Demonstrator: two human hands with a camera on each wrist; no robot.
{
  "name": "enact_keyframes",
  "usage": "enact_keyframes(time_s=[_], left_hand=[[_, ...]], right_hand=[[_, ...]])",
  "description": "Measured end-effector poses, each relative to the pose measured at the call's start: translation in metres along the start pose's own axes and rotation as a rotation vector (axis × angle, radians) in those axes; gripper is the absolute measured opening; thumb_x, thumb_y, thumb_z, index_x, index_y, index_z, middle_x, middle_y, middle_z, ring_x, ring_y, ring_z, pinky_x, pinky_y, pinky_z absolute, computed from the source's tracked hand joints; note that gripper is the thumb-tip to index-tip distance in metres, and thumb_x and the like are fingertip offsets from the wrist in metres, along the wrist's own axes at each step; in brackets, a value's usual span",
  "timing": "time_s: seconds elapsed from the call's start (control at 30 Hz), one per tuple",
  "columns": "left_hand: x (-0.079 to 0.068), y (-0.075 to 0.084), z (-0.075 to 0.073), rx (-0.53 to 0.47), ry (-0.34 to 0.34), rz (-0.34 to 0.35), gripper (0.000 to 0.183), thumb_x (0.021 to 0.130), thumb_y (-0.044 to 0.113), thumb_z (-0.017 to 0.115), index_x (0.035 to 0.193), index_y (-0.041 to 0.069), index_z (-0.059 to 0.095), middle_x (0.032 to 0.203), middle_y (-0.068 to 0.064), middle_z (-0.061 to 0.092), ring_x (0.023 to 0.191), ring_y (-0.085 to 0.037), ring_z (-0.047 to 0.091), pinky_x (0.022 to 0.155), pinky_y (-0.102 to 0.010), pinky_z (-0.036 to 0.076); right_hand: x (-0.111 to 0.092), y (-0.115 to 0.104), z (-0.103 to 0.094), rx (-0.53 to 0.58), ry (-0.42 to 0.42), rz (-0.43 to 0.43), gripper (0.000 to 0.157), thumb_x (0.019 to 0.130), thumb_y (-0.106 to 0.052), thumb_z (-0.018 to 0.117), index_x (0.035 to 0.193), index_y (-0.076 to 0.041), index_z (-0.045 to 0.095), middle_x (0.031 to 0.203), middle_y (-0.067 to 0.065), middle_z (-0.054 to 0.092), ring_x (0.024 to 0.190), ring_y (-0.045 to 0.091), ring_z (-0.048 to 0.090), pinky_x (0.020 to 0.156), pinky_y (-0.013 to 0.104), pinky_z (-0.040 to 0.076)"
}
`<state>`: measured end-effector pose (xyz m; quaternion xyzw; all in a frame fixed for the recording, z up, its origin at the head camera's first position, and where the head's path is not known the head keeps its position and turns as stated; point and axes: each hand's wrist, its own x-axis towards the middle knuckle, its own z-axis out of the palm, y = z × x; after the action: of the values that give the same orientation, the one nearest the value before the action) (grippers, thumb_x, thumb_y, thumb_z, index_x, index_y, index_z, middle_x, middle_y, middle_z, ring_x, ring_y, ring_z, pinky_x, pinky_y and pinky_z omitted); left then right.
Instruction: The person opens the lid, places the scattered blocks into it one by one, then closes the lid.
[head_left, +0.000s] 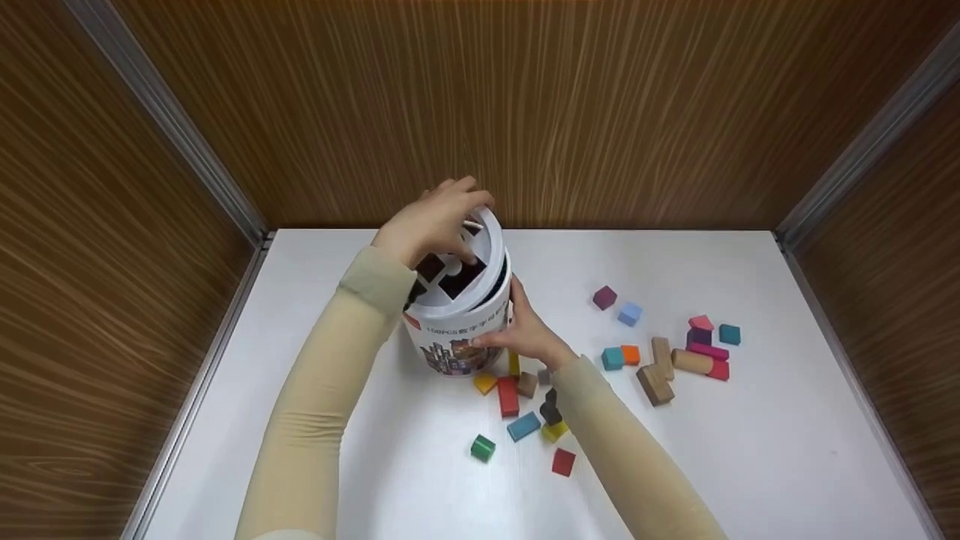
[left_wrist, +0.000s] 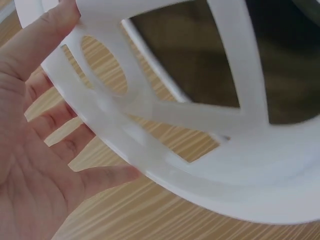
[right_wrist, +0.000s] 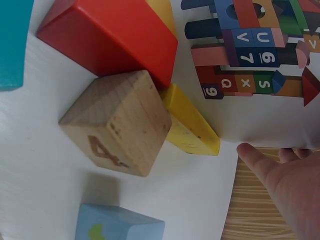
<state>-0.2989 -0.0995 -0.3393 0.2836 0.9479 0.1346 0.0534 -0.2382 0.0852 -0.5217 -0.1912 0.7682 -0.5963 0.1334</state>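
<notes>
A white plastic bucket point(head_left: 459, 352) with a printed picture of blocks stands on the white table. Its white lid point(head_left: 442, 306), which has cut-out openings, sits tilted at the top with a dark gap showing along the right side. My left hand point(head_left: 435, 223) grips the lid's far rim, thumb over the upper face; the left wrist view shows the fingers along the outer edge. Against the bucket's right side, my right hand point(head_left: 529, 330) holds the wall, its thumb across the front. Close to that hand lie a wooden block point(right_wrist: 117, 125) marked 4, a red block point(right_wrist: 112, 40) and a yellow block point(right_wrist: 192, 122).
Blue point(head_left: 523, 426), green point(head_left: 483, 448) and red point(head_left: 563, 462) blocks lie nearer the front. Further right are several scattered blocks, among them a tan cylinder point(head_left: 691, 361) and a purple cube point(head_left: 604, 298). Wood-grain panels point(head_left: 480, 112) enclose the table's back and sides.
</notes>
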Motion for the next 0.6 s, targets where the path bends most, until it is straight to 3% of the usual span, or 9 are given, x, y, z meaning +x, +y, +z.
enact_keyframes(time_s=[0.13,0.27,0.47,0.6], left_hand=[[-0.006,-0.005,-0.011,0.007,0.038,-0.007,0.072,0.073,0.024,0.088,0.137,0.019,0.055,0.139,-0.004,0.045,0.131,-0.026,0.039,0.111,-0.049,0.035],[-0.013,-0.014,-0.021,-0.016,0.092,-0.013,0.074,0.075,0.025,0.086,0.14,0.017,0.053,0.137,-0.004,0.046,0.126,-0.023,0.042,0.103,-0.042,0.043],[-0.027,-0.033,-0.028,-0.049,0.229,-0.025,0.079,0.072,0.033,0.088,0.139,0.013,0.053,0.134,-0.006,0.048,0.123,-0.024,0.044,0.1,-0.042,0.045],[-0.038,-0.046,-0.034,-0.098,0.346,-0.076,0.08,0.069,0.038,0.089,0.136,0.016,0.053,0.13,-0.005,0.048,0.119,-0.024,0.046,0.099,-0.042,0.046]], right_hand=[[0.008,0.019,0.001,-0.006,0.026,-0.001,0.124,0.07,-0.024,0.091,0.154,-0.037,0.001,0.158,-0.004,0.016,0.146,0.023,0.015,0.116,0.06,0.005],[0.01,0.024,0.002,-0.013,0.036,-0.013,0.124,0.067,-0.029,0.092,0.152,-0.044,0.003,0.156,-0.011,0.017,0.145,0.018,0.016,0.117,0.059,0.006],[0.01,0.025,0.003,-0.015,0.044,-0.038,0.126,0.065,-0.032,0.093,0.154,-0.038,0.005,0.158,-0.005,0.019,0.145,0.022,0.018,0.115,0.063,0.008],[0.009,0.025,0.002,0.003,0.052,-0.02,0.126,0.064,-0.033,0.093,0.155,-0.037,0.006,0.157,-0.003,0.02,0.145,0.023,0.018,0.115,0.063,0.009]])
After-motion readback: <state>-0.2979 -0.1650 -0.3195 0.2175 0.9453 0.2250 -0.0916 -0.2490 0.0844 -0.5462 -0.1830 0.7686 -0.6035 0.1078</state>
